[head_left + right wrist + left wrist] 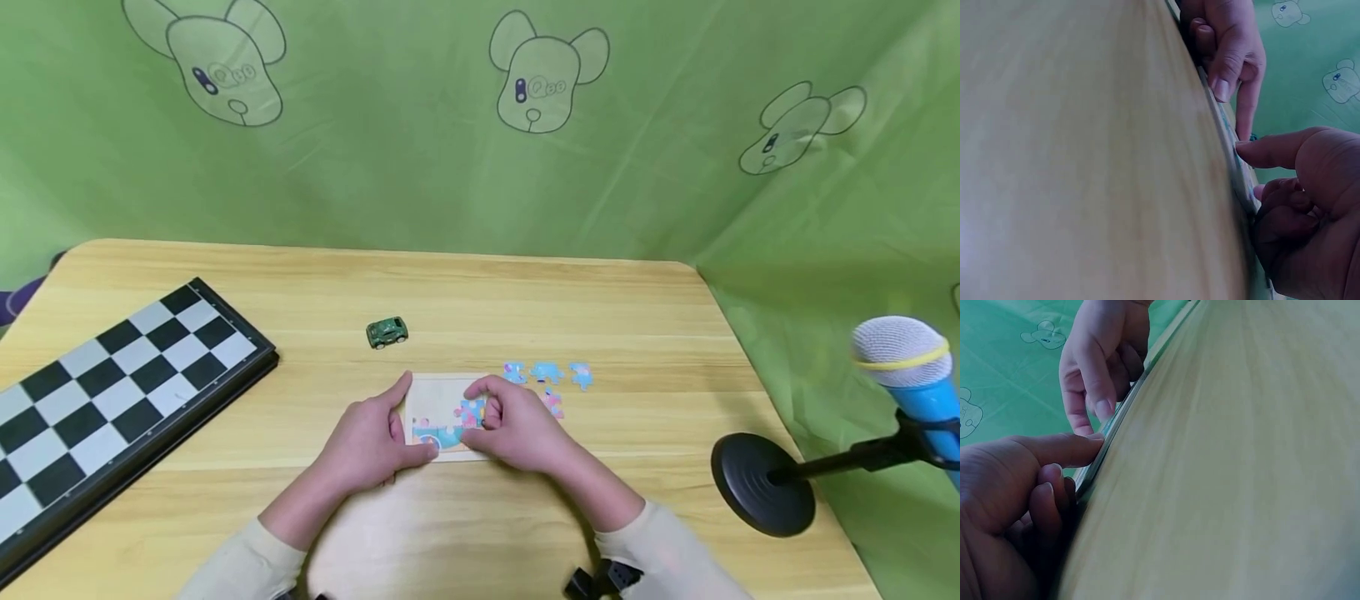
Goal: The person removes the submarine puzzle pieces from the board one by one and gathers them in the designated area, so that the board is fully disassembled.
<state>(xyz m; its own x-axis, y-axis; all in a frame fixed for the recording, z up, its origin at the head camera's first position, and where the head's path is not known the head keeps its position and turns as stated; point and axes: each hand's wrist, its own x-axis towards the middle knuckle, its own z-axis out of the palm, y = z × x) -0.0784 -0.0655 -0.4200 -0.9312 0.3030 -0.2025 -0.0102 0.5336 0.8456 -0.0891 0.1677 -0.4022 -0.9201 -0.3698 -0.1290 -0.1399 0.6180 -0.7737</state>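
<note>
A shallow puzzle board [438, 400] with a pale frame lies on the table, its lower part filled with colourful pieces. My left hand [369, 442] holds the board at its left side, thumb on the near edge and index finger stretched along the side. Over the right part of the board is my right hand [521, 425]. Its thumb presses on the fitted pieces [448, 437], with the index finger apart from the thumb and other fingers bent beneath. Loose jigsaw pieces [547, 372] lie just beyond that hand, and a pink one [552, 403] is partly hidden beside it.
A small green toy car [387, 332] stands behind the board. On the left lies a black-and-white chessboard [135, 367]. A blue microphone [918, 392] on a round black stand [761, 483] is at the right edge. Green cloth [420, 167] hangs behind the table [637, 308].
</note>
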